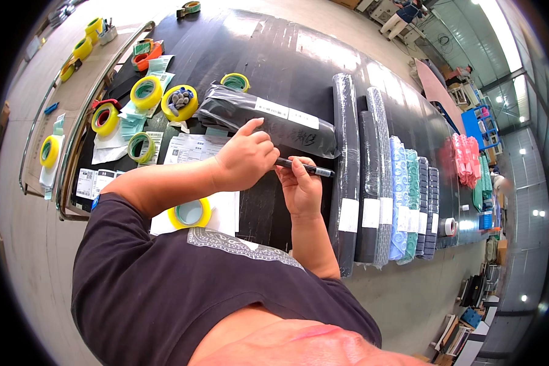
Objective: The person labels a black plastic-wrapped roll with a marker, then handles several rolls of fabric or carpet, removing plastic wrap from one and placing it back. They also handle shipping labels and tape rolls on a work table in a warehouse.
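Note:
A dark marker pen [314,169] is held between my two hands over the table's near side. My left hand [247,154] is closed around its left end, one finger raised. The fingers of my right hand [301,183] pinch the pen's middle, and its right end sticks out past them. Just beyond my hands lies a black plastic-wrapped package [268,119] with a white label strip [287,114] and dark handwriting on its side. Against the package's right end is a long black wrapped roll [346,152].
More wrapped rolls [398,183] line up to the right, with pink bundles [465,160] farther off. Yellow tape rolls [146,93] and printed sheets [192,149] cover the left side. A metal rail [113,67] edges the table. A person [402,18] stands far back.

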The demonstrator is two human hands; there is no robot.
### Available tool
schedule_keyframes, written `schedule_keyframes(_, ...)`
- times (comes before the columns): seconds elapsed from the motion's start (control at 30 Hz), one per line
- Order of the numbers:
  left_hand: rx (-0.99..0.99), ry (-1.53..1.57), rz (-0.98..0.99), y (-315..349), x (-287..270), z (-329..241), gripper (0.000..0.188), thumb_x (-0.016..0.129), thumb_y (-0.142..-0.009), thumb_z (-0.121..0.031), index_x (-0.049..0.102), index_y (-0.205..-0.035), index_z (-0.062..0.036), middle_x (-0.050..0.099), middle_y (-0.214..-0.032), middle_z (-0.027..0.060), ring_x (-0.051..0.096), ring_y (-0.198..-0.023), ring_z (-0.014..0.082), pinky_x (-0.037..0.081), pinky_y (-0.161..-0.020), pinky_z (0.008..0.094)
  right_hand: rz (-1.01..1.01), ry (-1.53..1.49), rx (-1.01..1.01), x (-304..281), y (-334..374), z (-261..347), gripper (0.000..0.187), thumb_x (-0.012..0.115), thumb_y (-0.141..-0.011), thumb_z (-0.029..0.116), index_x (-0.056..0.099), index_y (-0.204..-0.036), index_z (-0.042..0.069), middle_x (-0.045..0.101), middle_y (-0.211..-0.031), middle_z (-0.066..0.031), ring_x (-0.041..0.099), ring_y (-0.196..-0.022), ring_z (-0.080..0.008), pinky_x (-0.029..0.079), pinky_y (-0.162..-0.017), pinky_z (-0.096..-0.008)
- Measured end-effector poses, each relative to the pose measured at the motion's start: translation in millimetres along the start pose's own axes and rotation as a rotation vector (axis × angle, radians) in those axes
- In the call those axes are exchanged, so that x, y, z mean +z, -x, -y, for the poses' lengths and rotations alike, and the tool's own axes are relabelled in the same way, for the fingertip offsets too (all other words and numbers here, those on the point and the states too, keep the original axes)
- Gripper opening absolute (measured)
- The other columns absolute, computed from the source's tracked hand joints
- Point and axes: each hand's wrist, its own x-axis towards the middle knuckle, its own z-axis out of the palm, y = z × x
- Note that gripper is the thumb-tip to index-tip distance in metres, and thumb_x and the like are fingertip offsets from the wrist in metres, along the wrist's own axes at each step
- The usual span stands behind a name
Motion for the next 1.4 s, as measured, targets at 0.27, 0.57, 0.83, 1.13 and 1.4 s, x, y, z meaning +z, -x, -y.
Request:
schedule_keyframes(0.27, -0.608, 0.329, 0.067, 25, 23, 92, 0.061, 0.072, -0.083, -0.041, 0.055, -0.127, -0.0027, 0.060, -0.124, 0.0179, 0.054, -0.120, 0.0346, 0.041, -0.104, 0.0409, -0.439, 0.619, -0.218, -52, -39, 61, 0.013, 0.046, -0.089, 0.008, 0.057, -0.088, 0.001, 0.061, -0.088, -0.0126, 0.062, -0.070, -0.0194, 0.056, -0.068, -0.0298)
schedule_keyframes(0.57, -1.176, 0.542, 0.107, 87, 119, 170, 0.072, 0.065, -0.084, -0.050, 0.059, -0.120, 0.0119, 0.064, -0.114, 0.0304, 0.061, -0.114, 0.0355, 0.046, -0.097, 0.0402, -0.558, 1.382, 0.302, -161, -158, 64, 0.055, 0.058, -0.091, 0.053, 0.060, -0.113, 0.003, 0.058, -0.077, -0.0076, 0.049, -0.050, -0.0154, 0.038, -0.042, -0.0297)
schedule_keyframes(0.83, -1.506, 1.102, 0.192, 60, 104, 160, 0.068, 0.065, -0.088, -0.048, 0.057, -0.122, 0.0096, 0.065, -0.113, 0.0189, 0.062, -0.103, 0.0244, 0.048, -0.090, 0.0334, -0.574, 1.353, 0.450, -156, -160, 55, 0.071, 0.060, -0.084, 0.068, 0.063, -0.103, 0.000, 0.053, -0.071, -0.0038, 0.044, -0.049, -0.0140, 0.033, -0.044, -0.0280)
schedule_keyframes(1.13, -1.069, 0.884, -0.159, 23, 37, 189, 0.076, 0.070, -0.085, -0.046, 0.047, -0.139, 0.0021, 0.053, -0.137, 0.0219, 0.050, -0.128, 0.0278, 0.037, -0.108, 0.0320, -0.535, 1.076, -0.046, -103, -163, 88, 0.038, 0.064, -0.093, 0.042, 0.064, -0.105, 0.006, 0.056, -0.077, 0.0035, 0.039, -0.050, -0.0065, 0.030, -0.045, -0.0234)
schedule_keyframes(1.4, -1.016, 1.173, -0.443, -48, 133, 380, 0.028, 0.070, -0.089, -0.022, 0.069, -0.105, 0.0006, 0.070, -0.092, 0.0064, 0.065, -0.079, 0.0147, 0.052, -0.072, 0.0295, -0.305, 1.010, -0.215, -90, -363, 65, 0.029, 0.073, -0.088, 0.032, 0.060, -0.093, 0.007, 0.056, -0.071, 0.0009, 0.047, -0.052, -0.0095, 0.035, -0.045, -0.0253)
